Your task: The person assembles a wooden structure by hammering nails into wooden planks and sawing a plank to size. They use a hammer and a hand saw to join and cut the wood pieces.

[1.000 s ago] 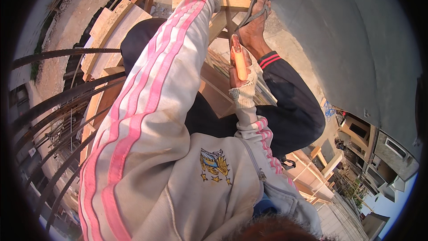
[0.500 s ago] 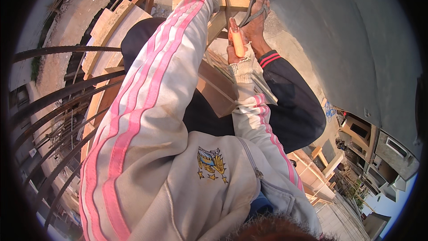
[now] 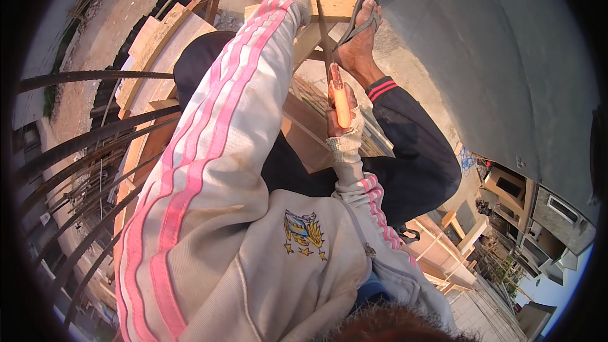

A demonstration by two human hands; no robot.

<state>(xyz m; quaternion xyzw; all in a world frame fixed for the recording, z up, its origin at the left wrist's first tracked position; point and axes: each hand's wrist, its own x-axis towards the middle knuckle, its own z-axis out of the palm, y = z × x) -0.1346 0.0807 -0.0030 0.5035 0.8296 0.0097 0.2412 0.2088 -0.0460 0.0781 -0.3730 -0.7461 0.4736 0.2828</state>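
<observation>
My right hand (image 3: 353, 121), in a pale knitted glove with bare fingers, is wrapped round the orange handle of a handsaw (image 3: 342, 106). The saw's dark narrow blade runs away from me and crosses a light wooden board (image 3: 332, 9). At the far end of my long white and pink sleeve, my left hand (image 3: 304, 9), also gloved, lies at the board just left of the blade. Its fingers are hidden, so their grip does not show. My right foot (image 3: 361, 41), in a dark flip-flop, presses on the board right of the blade.
Bent dark steel bars (image 3: 95, 77) stick out at the left. Wooden formwork (image 3: 155, 50) stands beyond them. A smooth grey surface (image 3: 494, 57) fills the right side. Further wood pieces (image 3: 443, 247) lie low right, and a blue cord (image 3: 467, 159) lies near the grey surface.
My right hand has drawn the saw back toward me, and more of the blade shows on my side of the board. My left hand and foot have barely moved.
</observation>
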